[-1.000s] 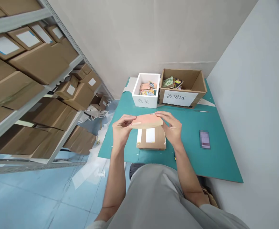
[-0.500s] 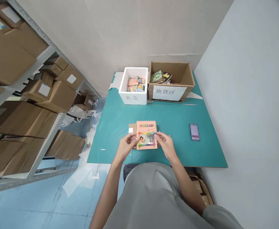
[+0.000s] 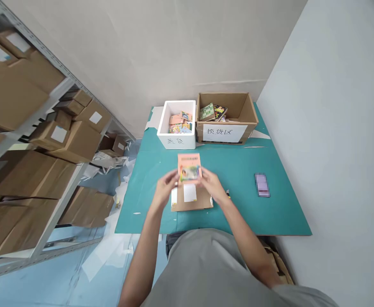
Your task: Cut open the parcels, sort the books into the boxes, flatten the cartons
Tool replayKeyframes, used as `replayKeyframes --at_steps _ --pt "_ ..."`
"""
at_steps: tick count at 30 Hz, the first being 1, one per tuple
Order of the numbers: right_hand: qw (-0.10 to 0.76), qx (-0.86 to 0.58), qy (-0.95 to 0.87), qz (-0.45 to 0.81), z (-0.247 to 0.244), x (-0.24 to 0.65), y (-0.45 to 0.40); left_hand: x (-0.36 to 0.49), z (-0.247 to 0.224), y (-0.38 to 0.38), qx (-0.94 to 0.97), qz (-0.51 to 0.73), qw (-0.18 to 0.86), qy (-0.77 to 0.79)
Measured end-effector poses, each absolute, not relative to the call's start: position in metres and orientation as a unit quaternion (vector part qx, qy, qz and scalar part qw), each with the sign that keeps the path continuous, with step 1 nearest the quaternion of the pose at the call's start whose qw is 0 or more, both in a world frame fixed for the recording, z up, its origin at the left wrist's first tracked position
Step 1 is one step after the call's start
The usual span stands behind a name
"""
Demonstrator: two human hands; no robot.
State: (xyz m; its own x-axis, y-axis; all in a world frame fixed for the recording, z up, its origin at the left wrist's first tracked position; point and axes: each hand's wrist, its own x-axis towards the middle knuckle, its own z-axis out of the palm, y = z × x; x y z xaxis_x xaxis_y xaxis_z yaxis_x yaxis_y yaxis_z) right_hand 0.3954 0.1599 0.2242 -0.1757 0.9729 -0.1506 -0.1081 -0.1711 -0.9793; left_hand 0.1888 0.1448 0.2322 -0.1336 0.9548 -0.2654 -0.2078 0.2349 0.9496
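A pink book [image 3: 189,164] with a colourful framed picture on its cover is between my two hands, slightly blurred. My left hand [image 3: 166,187] grips its left edge, and my right hand [image 3: 213,184] grips the right edge. Below the book lies a flat brown cardboard mailer [image 3: 183,204] with white labels, partly covered by the book and my right hand. Beyond the book stand a white foam box [image 3: 177,141] with pink and colourful booklets inside, and a cardboard box [image 3: 249,123] bearing a handwritten white sign and holding several books.
A phone [image 3: 262,185], its screen blurred out, lies on the right of the green table [image 3: 148,192]. A small dark object [image 3: 228,193] sits by my right wrist. Shelves of cardboard boxes [image 3: 74,140] line the left side; a wall [image 3: 327,128] closes off the right.
Both hands have carried the pink book forward, away from my body and toward the white box, uncovering more of the cardboard mailer. The camera view has tilted slightly up.
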Motion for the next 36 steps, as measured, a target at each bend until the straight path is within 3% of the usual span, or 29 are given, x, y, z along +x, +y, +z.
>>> replayKeyframes --at_steps 5,8,14,18,23,30,36 --pt "0.524 -0.369 -0.410 0.649 0.229 0.349 0.273 0.167 0.284 0.221 0.411 0.658 0.307 0.551" --pt "0.504 -0.411 -0.415 0.636 0.192 0.358 0.283 0.150 0.268 0.226 0.417 0.671 0.258 0.556" --pt "0.395 -0.620 -0.330 0.592 0.061 0.454 0.165 0.121 0.126 0.124 0.260 0.496 0.421 0.714" --pt "0.336 -0.606 -0.299 0.656 0.015 0.490 0.086 0.131 0.060 0.053 0.171 0.449 0.577 0.661" --pt "0.307 -0.549 -0.366 0.686 -0.002 0.484 0.064 0.154 0.031 0.029 0.204 0.414 0.684 0.565" --pt "0.298 -0.497 -0.415 0.701 -0.017 0.473 0.080 0.166 0.006 0.022 0.161 0.421 0.681 0.577" --pt "0.287 -0.478 -0.445 0.701 -0.010 0.464 0.090 0.184 0.013 0.027 0.204 0.434 0.703 0.526"
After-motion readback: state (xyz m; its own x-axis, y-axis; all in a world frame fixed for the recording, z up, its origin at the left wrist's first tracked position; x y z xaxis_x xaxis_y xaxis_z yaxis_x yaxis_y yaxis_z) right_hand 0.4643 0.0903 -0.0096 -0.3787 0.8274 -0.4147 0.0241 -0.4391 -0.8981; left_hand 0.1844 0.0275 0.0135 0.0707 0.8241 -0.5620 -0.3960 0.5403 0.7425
